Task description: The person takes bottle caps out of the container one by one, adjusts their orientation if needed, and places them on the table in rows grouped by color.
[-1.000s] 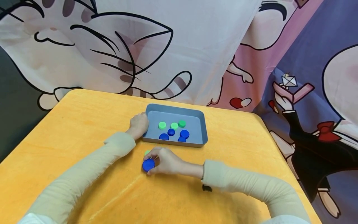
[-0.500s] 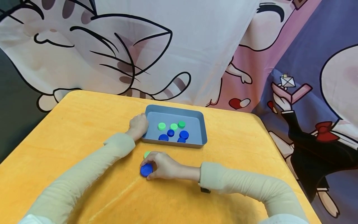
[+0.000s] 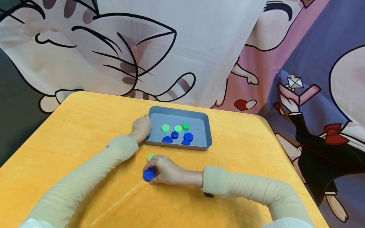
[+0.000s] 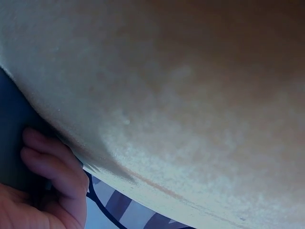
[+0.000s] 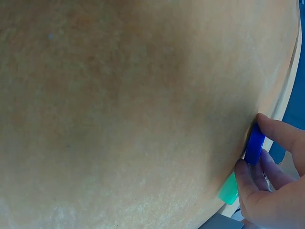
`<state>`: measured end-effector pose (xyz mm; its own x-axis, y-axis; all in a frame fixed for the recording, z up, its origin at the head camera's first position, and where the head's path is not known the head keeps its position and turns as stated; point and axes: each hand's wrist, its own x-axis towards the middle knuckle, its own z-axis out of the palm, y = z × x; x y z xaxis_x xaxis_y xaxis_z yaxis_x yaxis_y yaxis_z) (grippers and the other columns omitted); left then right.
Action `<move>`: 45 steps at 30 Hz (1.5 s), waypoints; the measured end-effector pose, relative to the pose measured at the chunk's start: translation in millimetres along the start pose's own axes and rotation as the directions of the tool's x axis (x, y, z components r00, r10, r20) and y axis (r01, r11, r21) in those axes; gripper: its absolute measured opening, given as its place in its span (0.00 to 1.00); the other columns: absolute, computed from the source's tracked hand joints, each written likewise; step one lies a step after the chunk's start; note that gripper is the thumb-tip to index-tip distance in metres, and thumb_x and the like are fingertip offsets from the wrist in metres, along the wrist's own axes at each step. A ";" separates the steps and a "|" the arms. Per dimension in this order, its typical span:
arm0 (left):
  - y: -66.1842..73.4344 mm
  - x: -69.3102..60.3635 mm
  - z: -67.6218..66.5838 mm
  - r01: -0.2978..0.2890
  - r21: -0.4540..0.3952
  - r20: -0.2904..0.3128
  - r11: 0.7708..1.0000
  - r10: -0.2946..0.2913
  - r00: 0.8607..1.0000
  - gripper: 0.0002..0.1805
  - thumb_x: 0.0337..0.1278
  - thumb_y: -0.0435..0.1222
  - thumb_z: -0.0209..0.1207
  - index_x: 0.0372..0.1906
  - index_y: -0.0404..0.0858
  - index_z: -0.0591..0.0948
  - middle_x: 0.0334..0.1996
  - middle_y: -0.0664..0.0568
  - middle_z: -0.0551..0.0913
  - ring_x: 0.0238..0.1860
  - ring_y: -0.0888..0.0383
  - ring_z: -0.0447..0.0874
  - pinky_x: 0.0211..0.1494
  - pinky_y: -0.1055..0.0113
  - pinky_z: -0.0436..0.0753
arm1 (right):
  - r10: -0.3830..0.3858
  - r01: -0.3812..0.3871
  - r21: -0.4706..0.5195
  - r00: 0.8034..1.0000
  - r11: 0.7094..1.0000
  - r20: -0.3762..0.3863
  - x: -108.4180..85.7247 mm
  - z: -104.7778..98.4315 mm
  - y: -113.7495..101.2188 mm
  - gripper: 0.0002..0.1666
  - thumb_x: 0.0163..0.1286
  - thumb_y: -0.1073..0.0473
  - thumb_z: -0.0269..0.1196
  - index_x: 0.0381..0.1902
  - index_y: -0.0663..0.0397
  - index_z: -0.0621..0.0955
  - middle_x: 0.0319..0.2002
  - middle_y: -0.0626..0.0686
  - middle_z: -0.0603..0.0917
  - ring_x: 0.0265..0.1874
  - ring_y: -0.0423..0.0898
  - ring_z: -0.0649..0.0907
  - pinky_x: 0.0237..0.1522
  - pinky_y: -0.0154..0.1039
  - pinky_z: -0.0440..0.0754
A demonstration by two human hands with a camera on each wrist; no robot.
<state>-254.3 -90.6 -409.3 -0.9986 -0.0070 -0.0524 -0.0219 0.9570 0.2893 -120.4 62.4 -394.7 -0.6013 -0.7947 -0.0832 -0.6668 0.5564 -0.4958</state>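
My right hand (image 3: 168,170) pinches a round blue bottle cap (image 3: 149,174) between thumb and fingers, low at the table in front of the tray. The right wrist view shows this blue cap (image 5: 255,144) at the fingertips, right at the cloth. Just beyond it lies a light green cap (image 3: 150,157), partly hidden by the hand. My left hand (image 3: 141,129) grips the left rim of a shallow grey-blue tray (image 3: 196,114). In the left wrist view, the curled fingers of that hand (image 4: 52,176) are against the dark tray side.
Inside the tray lie several blue caps (image 3: 188,136) and 3 green caps (image 3: 185,126). A yellow cloth (image 3: 94,126) covers the table. Behind the table's far edge hangs a curtain (image 3: 216,47) printed with cartoon figures.
My right hand has shifted slightly toward me with the blue cap, drawing it away from the green one. My left hand and the tray have stayed put.
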 end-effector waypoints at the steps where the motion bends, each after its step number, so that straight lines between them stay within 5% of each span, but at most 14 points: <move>1: 0.1 0.4 0.3 0.001 0.000 -0.002 1.000 -0.001 1.000 0.17 0.72 0.35 0.42 0.49 0.24 0.73 0.35 0.35 0.81 0.34 0.46 0.85 0.37 0.55 0.85 | 0.002 -0.002 -0.004 1.000 1.000 -0.001 0.0 0.1 0.1 0.23 0.53 0.55 0.74 0.49 0.49 0.84 0.46 0.45 0.85 0.48 0.37 0.80 0.55 0.26 0.74; 45: -0.4 1.6 2.2 0.006 -0.007 -0.012 1.000 -0.006 1.000 0.16 0.72 0.34 0.40 0.48 0.25 0.73 0.35 0.34 0.82 0.37 0.44 0.85 0.37 0.54 0.85 | -0.067 0.067 -0.012 0.998 0.998 -0.020 -0.8 -2.2 4.3 0.24 0.55 0.50 0.73 0.49 0.49 0.83 0.45 0.46 0.84 0.45 0.36 0.79 0.48 0.21 0.73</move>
<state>-255.8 -90.3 -411.6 -0.9989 -0.0165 -0.0429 -0.0285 0.9550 0.2952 -123.7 66.0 -394.8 -0.5639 -0.8252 -0.0321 -0.7110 0.5049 -0.4894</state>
